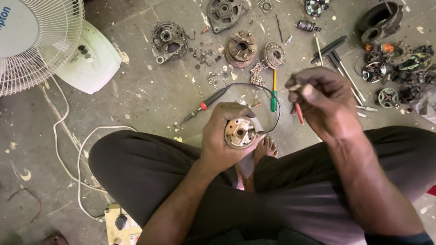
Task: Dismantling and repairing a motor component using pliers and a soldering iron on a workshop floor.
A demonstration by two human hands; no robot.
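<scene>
My left hand, wrist bent inward, wraps shut around the round metal housing. Just right of it, my raised right hand pinches a red-handled tool.

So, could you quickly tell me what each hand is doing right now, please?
Left hand: closed around a round metal part.
Right hand: closed on a thin red-handled tool.

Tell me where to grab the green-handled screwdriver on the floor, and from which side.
Take the green-handled screwdriver by its green grip, the thick end nearest the person. It lies flat with bare floor to its left, so come from above; the black cable crosses nearby.
</scene>
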